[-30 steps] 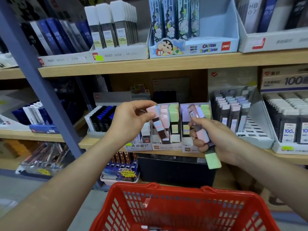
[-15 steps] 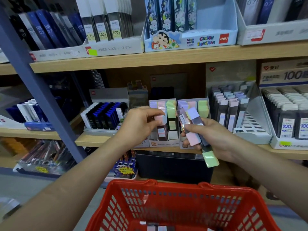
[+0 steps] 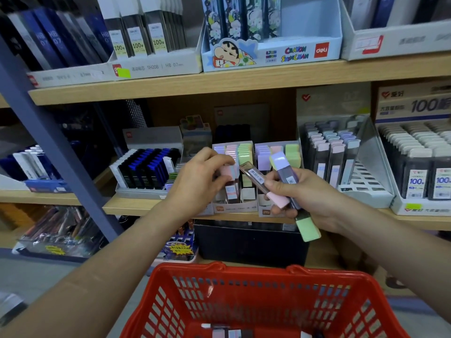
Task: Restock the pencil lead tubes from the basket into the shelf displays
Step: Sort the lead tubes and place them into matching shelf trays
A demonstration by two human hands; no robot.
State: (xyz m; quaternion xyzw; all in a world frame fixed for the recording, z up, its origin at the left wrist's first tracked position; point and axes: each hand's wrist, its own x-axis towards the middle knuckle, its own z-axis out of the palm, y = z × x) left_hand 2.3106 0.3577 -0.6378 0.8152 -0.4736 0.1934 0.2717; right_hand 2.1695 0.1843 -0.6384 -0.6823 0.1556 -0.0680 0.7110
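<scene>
My left hand [image 3: 197,176] pinches a pink-capped lead tube [image 3: 230,178] and sets it upright into the left pastel display box [image 3: 234,208] on the middle shelf. My right hand [image 3: 300,193] grips a bundle of lead tubes [image 3: 285,181] just in front of the right pastel display box [image 3: 268,212]: one with a pink cap, one with a lilac cap, one with a green cap sticking out below the hand. The red basket [image 3: 256,296] sits below my arms, with a few tubes [image 3: 227,331] lying at its bottom.
A grey tiered display [image 3: 346,162] and a white box of dark 100-count tubes [image 3: 419,172] stand to the right. A tray of black and blue tubes [image 3: 144,169] is on the left. The upper shelf [image 3: 219,81] overhangs. A blue upright post [image 3: 48,142] slants at left.
My left hand has lowered the pink-capped tube from above the box down into its row. My right hand with its bundle shifted slightly up and right. The view moved closer.
</scene>
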